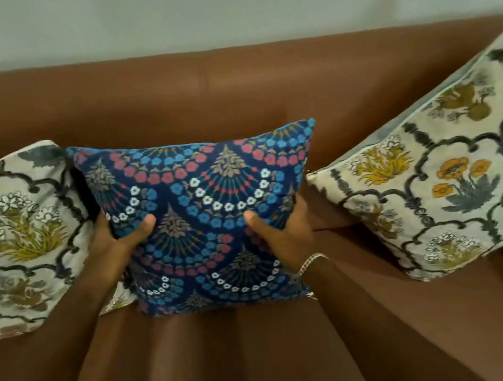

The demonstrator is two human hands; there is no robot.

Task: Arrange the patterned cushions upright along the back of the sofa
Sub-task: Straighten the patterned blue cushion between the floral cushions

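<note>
A dark blue cushion [201, 198] with red, blue and white flower arcs stands upright against the brown sofa back [227, 94], in the middle. My left hand [118, 237] grips its left edge, thumb on the front. My right hand [278, 230], with a bracelet at the wrist, grips its right edge the same way. A cream floral cushion [15, 236] leans against the sofa back at the left, touching the blue one. A second cream floral cushion [446, 171] lies tilted at the right, apart from the blue one.
The brown sofa seat [238, 358] stretches toward me below the cushions. A pale wall [211, 0] rises behind the sofa back. A gap of bare seat separates the blue cushion from the right cream cushion.
</note>
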